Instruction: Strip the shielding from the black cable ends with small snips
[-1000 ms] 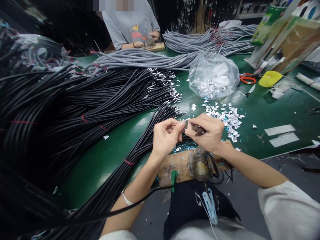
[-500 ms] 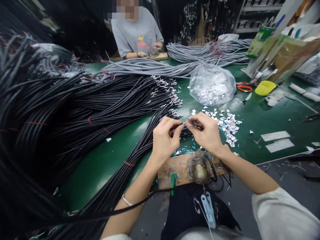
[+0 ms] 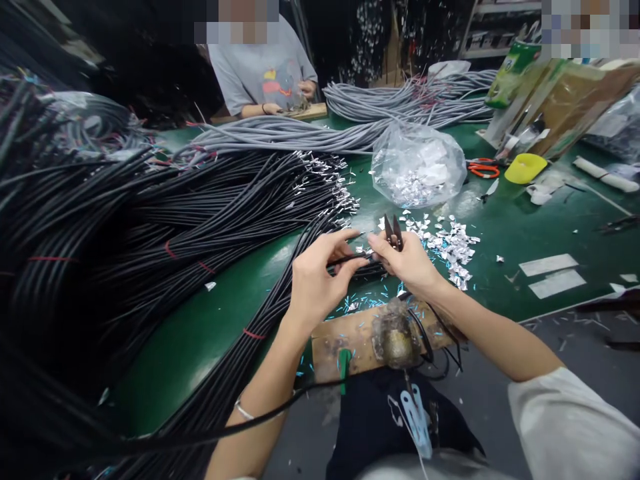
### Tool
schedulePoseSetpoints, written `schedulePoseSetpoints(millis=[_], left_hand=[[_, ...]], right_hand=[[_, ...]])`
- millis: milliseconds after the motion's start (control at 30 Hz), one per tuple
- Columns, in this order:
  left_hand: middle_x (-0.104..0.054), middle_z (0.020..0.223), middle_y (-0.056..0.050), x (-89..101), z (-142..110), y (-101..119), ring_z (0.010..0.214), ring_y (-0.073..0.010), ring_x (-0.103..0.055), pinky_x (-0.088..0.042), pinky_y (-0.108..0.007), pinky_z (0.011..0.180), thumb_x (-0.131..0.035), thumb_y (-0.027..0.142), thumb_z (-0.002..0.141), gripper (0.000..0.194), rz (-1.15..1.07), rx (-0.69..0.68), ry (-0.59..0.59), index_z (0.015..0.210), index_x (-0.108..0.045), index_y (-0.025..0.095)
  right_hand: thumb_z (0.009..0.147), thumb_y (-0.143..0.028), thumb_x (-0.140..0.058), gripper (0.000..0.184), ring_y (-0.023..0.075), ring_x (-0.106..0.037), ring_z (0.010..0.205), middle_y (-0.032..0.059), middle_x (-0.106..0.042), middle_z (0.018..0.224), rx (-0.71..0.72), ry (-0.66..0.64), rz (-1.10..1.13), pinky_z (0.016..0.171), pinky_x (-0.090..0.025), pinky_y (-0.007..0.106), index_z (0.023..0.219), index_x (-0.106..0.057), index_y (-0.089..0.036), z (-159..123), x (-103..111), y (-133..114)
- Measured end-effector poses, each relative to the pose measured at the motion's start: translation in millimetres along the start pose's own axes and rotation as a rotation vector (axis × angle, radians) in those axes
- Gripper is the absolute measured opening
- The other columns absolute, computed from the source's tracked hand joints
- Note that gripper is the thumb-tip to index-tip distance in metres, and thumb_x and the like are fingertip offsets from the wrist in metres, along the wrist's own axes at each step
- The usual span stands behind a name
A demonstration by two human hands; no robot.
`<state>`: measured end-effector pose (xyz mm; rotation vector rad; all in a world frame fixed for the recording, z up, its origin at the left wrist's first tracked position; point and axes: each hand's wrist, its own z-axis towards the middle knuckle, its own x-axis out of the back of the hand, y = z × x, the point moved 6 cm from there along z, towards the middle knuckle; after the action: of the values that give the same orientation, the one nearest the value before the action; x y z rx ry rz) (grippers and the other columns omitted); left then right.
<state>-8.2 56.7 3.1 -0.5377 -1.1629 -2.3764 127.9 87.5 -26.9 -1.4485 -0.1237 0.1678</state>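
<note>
My left hand (image 3: 317, 273) pinches a black cable (image 3: 346, 259) between thumb and fingers, its stripped end pointing right. Close beside it, my right hand (image 3: 411, 261) is closed around a pair of thread snips (image 3: 393, 233), dark blades pointing up and away. The right thumb and fingertips are by the cable's end; whether they touch it I cannot tell. A tied bundle of black cables (image 3: 235, 360) runs under my left wrist. Below the hands lies a wooden board (image 3: 345, 330) bearing a worn, lumpy fixture (image 3: 399, 337), with blue wire bits scattered about.
Foil scraps (image 3: 457, 252) lie right of my hands, behind them a clear plastic bag (image 3: 420, 167) of scraps. Black cables (image 3: 225, 200) fill the left; grey cables (image 3: 285, 137) cross the back. Orange-handled scissors (image 3: 483, 168) and a yellow roll (image 3: 526, 168) lie right. A person (image 3: 263, 67) works opposite.
The snips' blades now stick up from my right hand, where earlier they lay inside it. My left fingers have spread somewhat around the cable. The view has shifted slightly.
</note>
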Motion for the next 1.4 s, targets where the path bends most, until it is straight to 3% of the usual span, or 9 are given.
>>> schedulePoseSetpoints(millis=[133,267,467,567,633,700,900,1200,1400], left_hand=[[-0.064,0.071,-0.001,1.2,-6,16,0.06,-0.0071,-0.056,-0.044,-0.018,0.059,-0.062,0.017,0.081,0.009,0.238,-0.24,0.147,0.087,-0.068,0.015],[-0.063,0.068,-0.002,-5.7,-6,14,0.058,-0.0072,-0.055,-0.042,-0.018,0.056,-0.058,0.016,0.084,0.011,0.206,-0.217,0.061,0.086,-0.068,0.011],[-0.061,0.065,-0.001,-10.4,-2,5,0.058,-0.0079,-0.054,-0.04,-0.02,0.056,-0.051,0.02,0.088,0.021,-0.072,0.0,-0.083,0.075,-0.067,0.014],[-0.059,0.064,0.0,-4.9,-2,-2,0.056,-0.0078,-0.052,-0.039,-0.02,0.053,-0.052,0.024,0.088,0.02,-0.139,0.105,-0.003,0.079,-0.068,0.014],[-0.06,0.066,-0.001,0.4,-3,-7,0.055,-0.0074,-0.051,-0.038,-0.02,0.05,-0.055,0.026,0.086,0.018,-0.173,0.148,0.078,0.081,-0.069,0.015],[-0.061,0.069,-0.001,4.1,-3,-10,0.055,-0.0074,-0.052,-0.038,-0.02,0.048,-0.059,0.027,0.084,0.015,-0.19,0.167,0.13,0.082,-0.069,0.015],[-0.064,0.072,-0.001,5.1,-3,-10,0.06,-0.0086,-0.058,-0.044,-0.019,0.052,-0.066,0.026,0.078,0.01,-0.178,0.161,0.137,0.081,-0.069,0.016],[-0.064,0.072,0.0,5.5,-4,-9,0.058,-0.0081,-0.057,-0.045,-0.02,0.053,-0.066,0.026,0.078,0.009,-0.165,0.166,0.16,0.082,-0.069,0.018],[-0.053,0.061,0.001,2.5,1,-8,0.049,-0.0062,-0.044,-0.035,-0.02,0.046,-0.057,0.031,0.085,0.021,-0.244,0.203,0.005,0.074,-0.066,0.015]], right_hand=[[0.084,-0.042,-0.056,0.039,0.007,-0.036,0.05,-0.0046,-0.042,0.052,0.242,0.068,-0.285,0.051,-0.029,0.025,0.056,-0.049,-0.017,-7,4,-19],[0.087,-0.03,-0.054,0.032,0.008,-0.036,0.057,-0.0039,-0.039,0.06,0.546,0.096,-0.516,0.056,-0.029,0.025,0.059,-0.045,-0.017,-15,2,-39],[0.088,-0.042,-0.051,0.036,0.0074,-0.038,0.053,-0.0047,-0.042,0.056,0.303,-0.014,-0.325,0.052,-0.029,0.024,0.061,-0.048,-0.018,-1,3,-20],[0.085,-0.045,-0.054,0.028,0.009,-0.048,0.06,-0.0025,-0.055,0.068,0.281,0.03,-0.376,0.057,-0.036,0.024,0.079,-0.058,-0.019,-4,6,-22],[0.086,-0.044,-0.053,0.029,0.0123,-0.056,0.075,0.0021,-0.063,0.088,0.332,0.073,-0.485,0.068,-0.042,0.027,0.102,-0.06,-0.02,-10,8,-30],[0.088,-0.041,-0.051,0.031,0.0144,-0.058,0.083,0.0049,-0.065,0.097,0.395,0.08,-0.585,0.074,-0.043,0.029,0.109,-0.061,-0.02,-16,6,-37],[0.089,-0.037,-0.052,0.029,0.0116,-0.059,0.069,0.0037,-0.068,0.082,0.433,0.031,-0.626,0.064,-0.044,0.025,0.101,-0.07,-0.019,-19,1,-39],[0.087,-0.04,-0.053,0.031,0.0121,-0.059,0.068,0.0035,-0.068,0.079,0.414,0.065,-0.712,0.062,-0.042,0.025,0.1,-0.072,-0.02,-20,5,-38],[0.086,-0.037,-0.055,0.026,0.0117,-0.059,0.064,0.0028,-0.068,0.075,0.411,0.046,-0.637,0.06,-0.042,0.026,0.094,-0.073,-0.021,-20,4,-40]])
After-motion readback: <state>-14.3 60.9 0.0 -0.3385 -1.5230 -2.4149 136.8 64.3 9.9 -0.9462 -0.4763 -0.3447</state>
